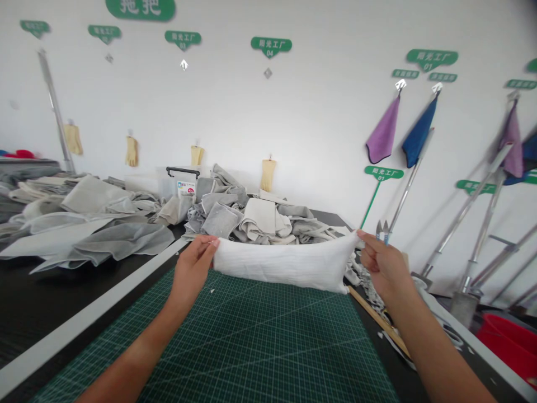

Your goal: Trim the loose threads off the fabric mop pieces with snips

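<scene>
My left hand and my right hand hold opposite short ends of a folded white cloth, pinching it between thumb and fingers. The cloth is stretched level in the air just above the far edge of a green cutting mat. Behind the cloth lies a heap of grey and off-white fabric pieces. Close to my right hand, a wooden strip lies along the mat's right side, and a small pair of metal blades stands just beyond my fingers.
Large grey fabric sheets spread across the dark table's left side. A plastic storage box stands behind the heap. Mops lean on the right wall, with cloths and gloves hanging on it. A red bucket sits on the floor at lower right.
</scene>
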The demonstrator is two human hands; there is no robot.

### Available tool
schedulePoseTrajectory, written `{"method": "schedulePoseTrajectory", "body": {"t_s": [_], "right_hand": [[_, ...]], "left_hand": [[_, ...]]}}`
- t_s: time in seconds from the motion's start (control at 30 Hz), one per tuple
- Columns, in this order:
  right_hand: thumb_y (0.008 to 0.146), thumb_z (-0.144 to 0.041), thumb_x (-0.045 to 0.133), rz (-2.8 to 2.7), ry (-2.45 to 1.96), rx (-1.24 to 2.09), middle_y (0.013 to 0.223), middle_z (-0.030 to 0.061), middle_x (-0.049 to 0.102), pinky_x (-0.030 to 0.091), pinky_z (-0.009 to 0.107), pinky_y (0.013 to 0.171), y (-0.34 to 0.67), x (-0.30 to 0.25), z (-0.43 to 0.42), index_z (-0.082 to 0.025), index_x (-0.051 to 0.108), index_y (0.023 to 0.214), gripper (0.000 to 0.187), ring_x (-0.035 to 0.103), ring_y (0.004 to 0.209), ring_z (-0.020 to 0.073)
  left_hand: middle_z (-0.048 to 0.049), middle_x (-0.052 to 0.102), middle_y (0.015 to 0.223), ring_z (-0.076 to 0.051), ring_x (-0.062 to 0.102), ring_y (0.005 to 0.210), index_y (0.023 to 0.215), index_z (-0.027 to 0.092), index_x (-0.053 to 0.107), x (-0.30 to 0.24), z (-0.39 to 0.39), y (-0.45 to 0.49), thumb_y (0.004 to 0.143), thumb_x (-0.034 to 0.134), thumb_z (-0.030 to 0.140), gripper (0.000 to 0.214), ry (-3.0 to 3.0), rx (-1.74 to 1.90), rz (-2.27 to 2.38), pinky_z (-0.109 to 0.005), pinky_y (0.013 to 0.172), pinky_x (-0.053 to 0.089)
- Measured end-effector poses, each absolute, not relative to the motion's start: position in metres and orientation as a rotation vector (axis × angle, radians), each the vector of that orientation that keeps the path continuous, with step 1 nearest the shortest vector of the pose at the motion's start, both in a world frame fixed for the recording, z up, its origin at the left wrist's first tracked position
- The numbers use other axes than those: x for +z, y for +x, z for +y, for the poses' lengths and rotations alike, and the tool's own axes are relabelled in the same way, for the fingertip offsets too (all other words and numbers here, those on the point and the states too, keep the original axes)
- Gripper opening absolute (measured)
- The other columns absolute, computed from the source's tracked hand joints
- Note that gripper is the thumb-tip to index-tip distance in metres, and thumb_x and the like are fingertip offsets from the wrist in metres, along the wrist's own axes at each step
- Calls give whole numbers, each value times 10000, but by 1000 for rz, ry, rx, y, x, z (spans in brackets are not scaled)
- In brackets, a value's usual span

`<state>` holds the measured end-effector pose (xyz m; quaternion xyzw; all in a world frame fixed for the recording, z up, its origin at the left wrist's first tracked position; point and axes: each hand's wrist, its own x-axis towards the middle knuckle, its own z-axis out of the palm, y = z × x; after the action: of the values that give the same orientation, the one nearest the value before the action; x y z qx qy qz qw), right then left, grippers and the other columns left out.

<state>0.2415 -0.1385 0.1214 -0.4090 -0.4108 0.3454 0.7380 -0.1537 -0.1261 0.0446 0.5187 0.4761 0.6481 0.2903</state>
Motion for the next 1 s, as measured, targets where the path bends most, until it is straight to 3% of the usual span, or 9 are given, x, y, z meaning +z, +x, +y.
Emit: {"method": "schedulePoseTrajectory", "body": {"t_s": [0.13, 0.27, 0.37, 0.47, 0.57, 0.63, 0.73, 0.83, 1.0], "right_hand": [[722, -293, 830, -963, -919, 813, 488, -128, 180, 118, 199, 320, 233, 133, -151, -168, 548, 713, 308, 143, 393, 31], [771, -304, 798, -1080, -939, 842, 523, -119, 141, 113, 200, 337, 216, 149, -174, -162, 577, 750, 264, 121, 421, 38], [794, -305, 786, -1146, -926, 872, 556, -107, 124, 117, 201, 349, 201, 160, -193, -181, 522, 694, 308, 112, 442, 42], [793, -298, 793, -1168, -892, 923, 568, -100, 120, 140, 212, 355, 187, 166, -211, -205, 422, 632, 415, 102, 451, 46], [808, -311, 782, -1190, -887, 983, 557, -99, 116, 121, 223, 360, 178, 170, -227, -208, 440, 645, 393, 85, 445, 47], [818, -327, 770, -1210, -885, 1022, 547, -98, 114, 99, 227, 363, 172, 171, -237, -208, 478, 672, 347, 78, 437, 47], [815, -341, 766, -1215, -885, 1062, 549, -94, 121, 90, 227, 375, 164, 173, -251, -207, 491, 688, 332, 78, 443, 50], [822, -354, 758, -1210, -907, 1114, 567, -91, 122, 101, 226, 388, 158, 174, -259, -199, 503, 710, 319, 82, 460, 52], [828, -355, 761, -1184, -1023, 1051, 564, -93, 147, 118, 220, 401, 158, 169, -254, -178, 576, 779, 261, 98, 481, 53]], "left_hand": [[-46, 739, 895, -229, 670, 789, 970, 236, 685, 39, -125, -151, 807, 636, 516, 327, 1574, 1466, 1342, -265, 622, 485], [-25, 734, 976, -243, 671, 899, 1047, 302, 694, 36, -137, -138, 840, 616, 375, 233, 1936, 1189, 1343, -312, 786, 483], [-57, 643, 1268, -281, 582, 1174, 1291, 327, 589, 33, -151, -121, 847, 615, 306, 445, 2116, 1048, 1186, -400, 1001, 423], [-67, 450, 1495, -321, 359, 1397, 1459, 347, 418, 33, -167, -99, 819, 667, 310, 688, 2304, 986, 1055, -499, 1152, 256], [-47, 268, 1603, -344, 161, 1483, 1526, 361, 285, 35, -183, -75, 762, 738, 327, 889, 2467, 921, 957, -556, 1206, 62], [-54, 238, 1615, -344, 145, 1490, 1552, 349, 205, 37, -193, -61, 742, 758, 344, 981, 2508, 856, 833, -555, 1212, 19], [-84, 317, 1580, -346, 223, 1467, 1545, 311, 232, 39, -206, -46, 722, 767, 447, 992, 2500, 712, 593, -533, 1211, 113], [-89, 478, 1468, -330, 374, 1390, 1428, 274, 443, 38, -217, -37, 754, 721, 481, 759, 2468, 612, 433, -469, 1178, 239], [-33, 709, 1108, -237, 662, 985, 1166, 269, 617, 37, -221, -42, 853, 556, 259, 320, 2285, 470, 554, -300, 834, 488]]}}
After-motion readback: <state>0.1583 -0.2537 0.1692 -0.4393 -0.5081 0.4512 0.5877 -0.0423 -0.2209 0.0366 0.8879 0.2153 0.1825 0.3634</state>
